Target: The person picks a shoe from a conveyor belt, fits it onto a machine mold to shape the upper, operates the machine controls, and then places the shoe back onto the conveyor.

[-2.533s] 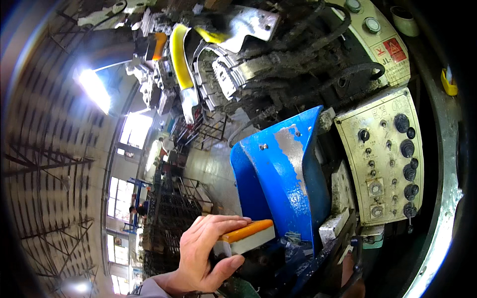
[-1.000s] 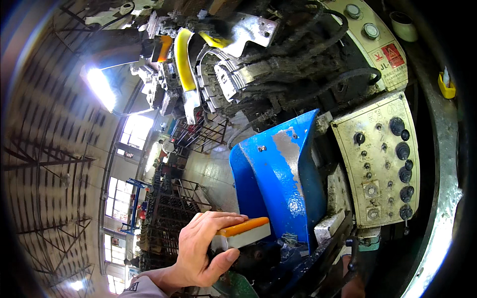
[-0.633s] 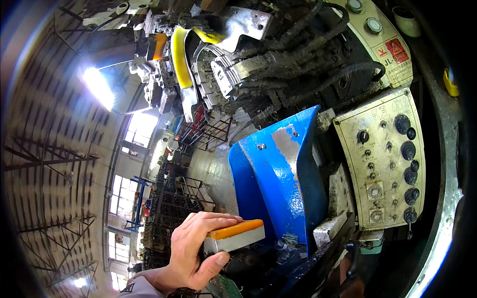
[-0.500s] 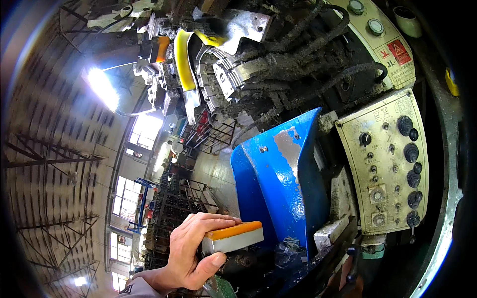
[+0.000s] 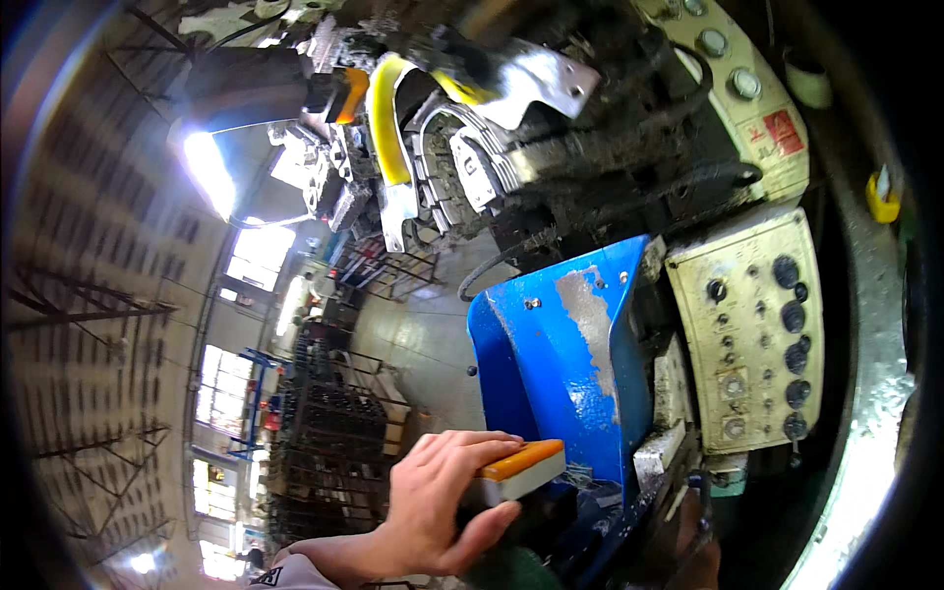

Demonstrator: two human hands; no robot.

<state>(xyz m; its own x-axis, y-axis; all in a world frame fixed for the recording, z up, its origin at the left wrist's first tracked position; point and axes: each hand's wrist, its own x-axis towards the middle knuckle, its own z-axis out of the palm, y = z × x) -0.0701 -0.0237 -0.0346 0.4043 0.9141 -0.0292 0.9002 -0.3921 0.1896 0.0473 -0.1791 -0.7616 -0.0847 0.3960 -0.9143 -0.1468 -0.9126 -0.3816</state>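
Note:
Low in the view, my left hand (image 5: 433, 506) reaches in from the lower left. It is closed round the end of a rectangular block (image 5: 526, 475), orange on top and whitish grey on the side, with fingers along the far side and thumb on the near side. The block is just in front of a blue metal chute (image 5: 546, 344) with worn paint. In the shade at the lower right, a dim skin-coloured shape, apparently my right hand (image 5: 691, 539), is beside a dark lever. Its fingers do not show clearly.
A cream control panel (image 5: 742, 334) with black knobs stands right of the chute. Above are grimy machine parts with a curved yellow piece (image 5: 389, 118), hoses and a bright lamp (image 5: 208, 175). A yellow container (image 5: 882, 200) is at far right. Racks (image 5: 329, 433) stand beyond.
My left hand and the block have moved right, closer in front of the chute. The whole view has shifted slightly. A dark cylindrical part shows more plainly at the upper left.

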